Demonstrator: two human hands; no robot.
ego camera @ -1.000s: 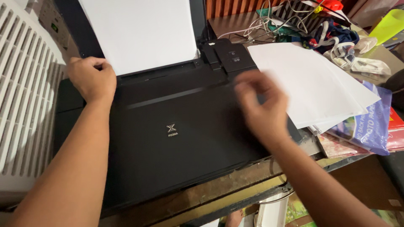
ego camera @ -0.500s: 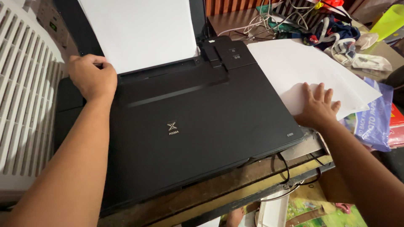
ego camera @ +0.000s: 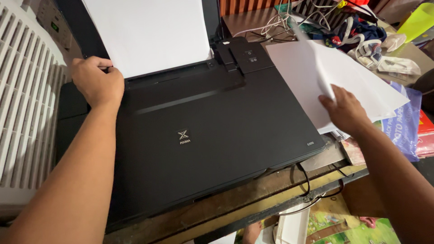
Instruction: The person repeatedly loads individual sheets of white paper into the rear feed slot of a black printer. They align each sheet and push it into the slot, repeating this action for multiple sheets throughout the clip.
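Since the earlier frame the right hand (ego camera: 346, 110) has gone from lying flat to pinching the top white sheet (ego camera: 312, 68) off the stack beside the black printer (ego camera: 199, 126); peel one cleanly. The left hand (ego camera: 96, 82) grips the paper guide.

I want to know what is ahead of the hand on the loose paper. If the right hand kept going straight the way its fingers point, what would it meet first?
The right hand points up and left, gripping a lifted sheet from the paper stack. Beyond that sheet, the first thing looks to be the printer, near its raised control panel, though depth is unclear.
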